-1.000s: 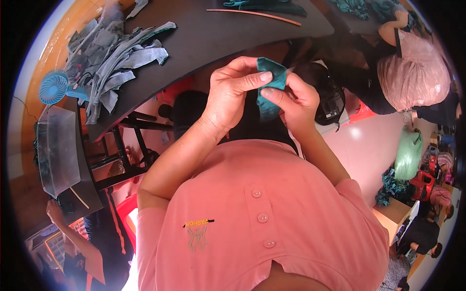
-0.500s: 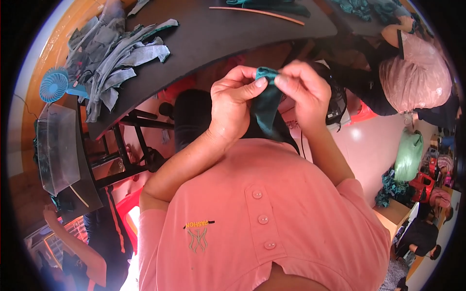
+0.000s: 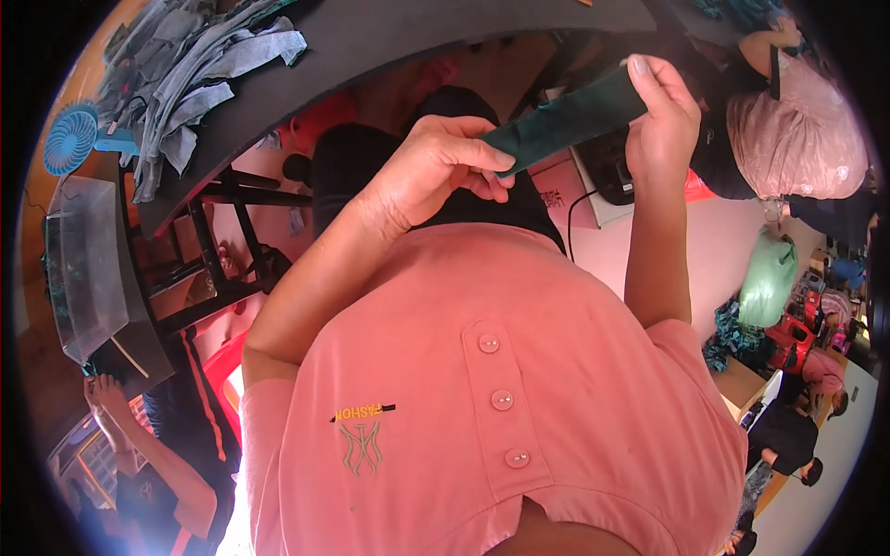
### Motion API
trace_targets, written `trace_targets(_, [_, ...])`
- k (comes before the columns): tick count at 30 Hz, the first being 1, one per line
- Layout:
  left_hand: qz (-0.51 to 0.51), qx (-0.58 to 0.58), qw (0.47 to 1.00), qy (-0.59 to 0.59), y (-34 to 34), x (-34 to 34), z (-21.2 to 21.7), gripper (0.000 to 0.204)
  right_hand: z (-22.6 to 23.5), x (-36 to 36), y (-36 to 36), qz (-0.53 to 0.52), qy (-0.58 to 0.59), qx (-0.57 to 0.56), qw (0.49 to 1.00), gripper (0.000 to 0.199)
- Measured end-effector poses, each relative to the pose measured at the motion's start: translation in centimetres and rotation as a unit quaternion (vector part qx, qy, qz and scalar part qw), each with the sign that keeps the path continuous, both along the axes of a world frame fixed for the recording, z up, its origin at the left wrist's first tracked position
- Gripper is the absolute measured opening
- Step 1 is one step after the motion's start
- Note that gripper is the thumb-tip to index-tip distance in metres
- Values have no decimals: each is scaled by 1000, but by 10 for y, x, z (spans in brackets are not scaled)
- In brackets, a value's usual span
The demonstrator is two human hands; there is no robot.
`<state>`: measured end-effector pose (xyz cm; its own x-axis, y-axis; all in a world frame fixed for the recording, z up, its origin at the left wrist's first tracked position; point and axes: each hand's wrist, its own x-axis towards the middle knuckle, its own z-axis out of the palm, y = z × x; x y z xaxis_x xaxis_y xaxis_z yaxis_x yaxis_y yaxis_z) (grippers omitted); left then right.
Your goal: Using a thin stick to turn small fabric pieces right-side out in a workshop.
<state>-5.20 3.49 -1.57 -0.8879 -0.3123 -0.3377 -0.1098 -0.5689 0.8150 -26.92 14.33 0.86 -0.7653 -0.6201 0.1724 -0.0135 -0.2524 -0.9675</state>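
Note:
A dark green fabric strip [image 3: 577,119] is stretched between my two hands, above my lap. My left hand [image 3: 445,159] pinches its lower left end between thumb and fingers. At the upper right end, my right hand [image 3: 663,107] grips the strip with the thumb on top. The strip slants upward to the right and looks flat and smooth. Both hands are in the air, short of the dark table [image 3: 371,65].
A pile of grey fabric strips [image 3: 199,83] lies on the table's left part, beside a small blue fan [image 3: 71,137]. A clear plastic bin [image 3: 88,269] stands at the left. Co-workers sit at both sides, one in a pale pink top [image 3: 793,130]. A green sack [image 3: 768,278] is at right.
My hands were close together on the bunched end of the strip. The right hand has moved up and right, drawing the strip out lengthwise; the left hand has shifted slightly.

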Motion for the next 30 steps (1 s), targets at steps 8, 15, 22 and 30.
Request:
trace_targets(8, [179, -24, 984, 2, 8, 7, -4, 16, -5, 0, 29, 58, -25, -53, 997, 20])
trace_targets(15, [229, -75, 970, 36, 1, 16, -3, 9, -56, 2, 37, 29, -102, -56, 993, 16])
trace_targets(22, [132, -269, 954, 15, 19, 12, 21, 10, -4, 45, 7, 244, 235, 33, 940, 23])
trace_targets(30, [186, -278, 941, 48, 25, 24, 24, 15, 1, 64, -11, 304, 247, -39, 919, 24])
